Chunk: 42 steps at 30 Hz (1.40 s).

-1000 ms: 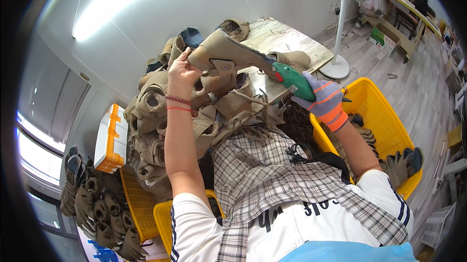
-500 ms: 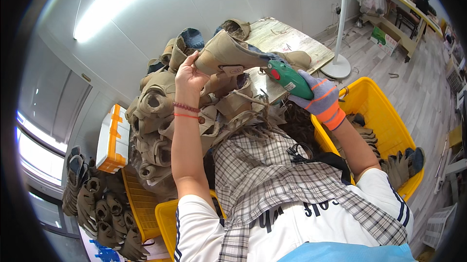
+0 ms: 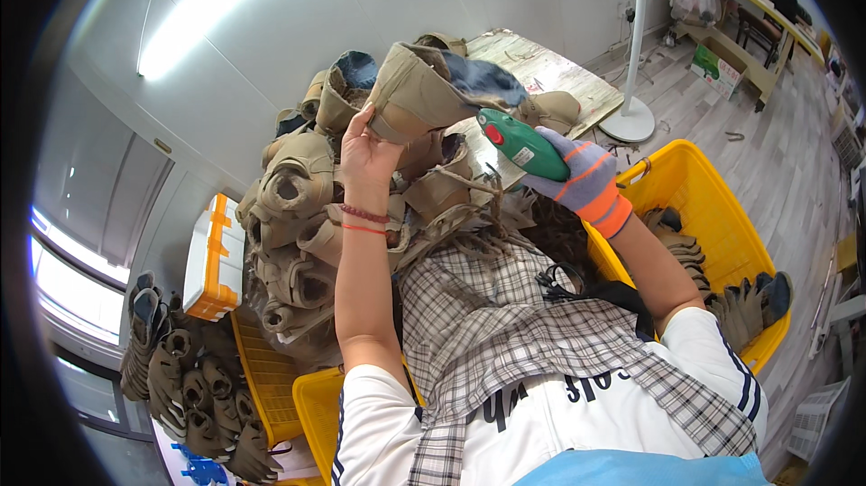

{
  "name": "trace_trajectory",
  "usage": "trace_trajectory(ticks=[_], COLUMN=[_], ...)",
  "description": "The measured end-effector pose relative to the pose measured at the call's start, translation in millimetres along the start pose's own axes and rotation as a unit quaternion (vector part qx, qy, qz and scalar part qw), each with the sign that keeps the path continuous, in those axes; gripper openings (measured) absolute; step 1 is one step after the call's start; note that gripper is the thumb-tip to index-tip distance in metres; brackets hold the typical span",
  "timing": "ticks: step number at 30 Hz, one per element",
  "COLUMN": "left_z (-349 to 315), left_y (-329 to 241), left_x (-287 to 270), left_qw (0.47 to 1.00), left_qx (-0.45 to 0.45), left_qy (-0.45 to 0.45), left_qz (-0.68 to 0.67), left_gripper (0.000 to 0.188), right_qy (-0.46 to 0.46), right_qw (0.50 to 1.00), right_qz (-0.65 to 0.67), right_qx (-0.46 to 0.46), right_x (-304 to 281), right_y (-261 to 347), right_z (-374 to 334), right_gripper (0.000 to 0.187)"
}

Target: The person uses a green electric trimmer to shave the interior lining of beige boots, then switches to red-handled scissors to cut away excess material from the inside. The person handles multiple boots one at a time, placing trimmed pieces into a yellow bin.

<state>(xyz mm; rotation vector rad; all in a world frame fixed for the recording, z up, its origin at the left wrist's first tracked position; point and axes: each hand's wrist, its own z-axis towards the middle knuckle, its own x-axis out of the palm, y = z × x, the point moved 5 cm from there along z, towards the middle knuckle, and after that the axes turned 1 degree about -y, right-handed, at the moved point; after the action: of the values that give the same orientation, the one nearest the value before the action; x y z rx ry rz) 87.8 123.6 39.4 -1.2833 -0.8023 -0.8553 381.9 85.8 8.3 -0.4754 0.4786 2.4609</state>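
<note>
My bare left hand [image 3: 370,157] is closed on the lower edge of a beige shoe upper [image 3: 413,100], held up above the pile with its blue lining showing. In my right hand [image 3: 585,170], which wears a grey glove with orange bands, I grip a green hand-held power tool [image 3: 521,143] with a red button. The tool's front end is close to the right end of the shoe upper; whether they touch I cannot tell. A large pile of similar shoe uppers [image 3: 298,179] lies just beyond my left forearm.
Behind the pile stands a worn table [image 3: 577,93] with another upper on it. A yellow crate [image 3: 722,206] at my right holds stacked uppers. More uppers [image 3: 194,387] and a white-and-orange box [image 3: 216,260] are at the left. A white fan [image 3: 636,53] stands behind.
The shoe upper has turned, so that more of its blue lining shows. My left hand has shifted slightly right, and the tool has moved a little left and down.
</note>
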Motion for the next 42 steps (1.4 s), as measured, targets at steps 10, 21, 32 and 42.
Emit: trace_trajectory(ticks=[10, 21, 32, 42], left_z=[-21, -43, -52, -70], left_y=[17, 28, 31, 51], left_x=[-5, -6, -9, 19], left_qw=[0.991, 0.906, 0.617, 0.441], left_qx=[0.087, 0.183, 0.256, 0.374], left_qy=[0.094, 0.118, 0.089, 0.239], left_qz=[0.037, 0.362, 0.739, 0.780], left_gripper=[0.039, 0.031, 0.008, 0.018], right_qy=[0.089, 0.072, 0.080, 0.076], right_qw=[0.938, 0.857, 0.806, 0.764], right_qz=[0.250, 0.405, 0.453, 0.498], right_qx=[0.221, 0.310, 0.372, 0.403], right_x=[32, 58, 56, 40], right_y=[-5, -10, -20, -16], right_z=[-2, -8, -14, -1], right_gripper=[0.059, 0.054, 0.052, 0.042])
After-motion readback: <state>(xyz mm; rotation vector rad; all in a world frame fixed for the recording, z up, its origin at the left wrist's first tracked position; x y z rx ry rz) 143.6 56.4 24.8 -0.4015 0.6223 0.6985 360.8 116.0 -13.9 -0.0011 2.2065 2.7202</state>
